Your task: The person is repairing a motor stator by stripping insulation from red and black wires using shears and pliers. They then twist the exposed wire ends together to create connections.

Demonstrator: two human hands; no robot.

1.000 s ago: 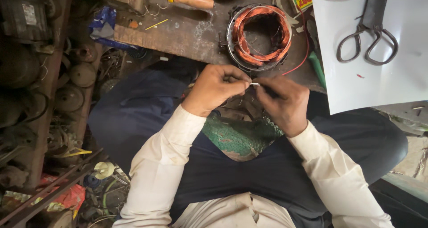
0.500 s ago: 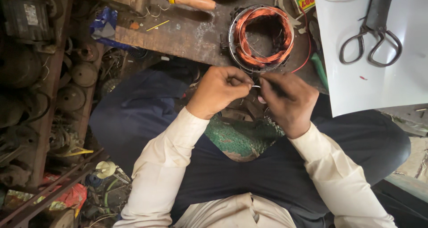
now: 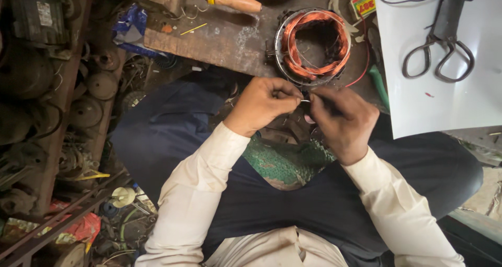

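Both hands meet over the lap. Left hand (image 3: 264, 104) and right hand (image 3: 342, 122) each pinch an end of a thin wire (image 3: 306, 101). Just above them sits the round copper coil (image 3: 314, 46), near the board's edge (image 3: 209, 58). Scissors (image 3: 440, 47) lie far right.

Thin wire (image 3: 305, 100), perhaps bare, stretched level just below copper-wound stator (image 3: 314, 46).
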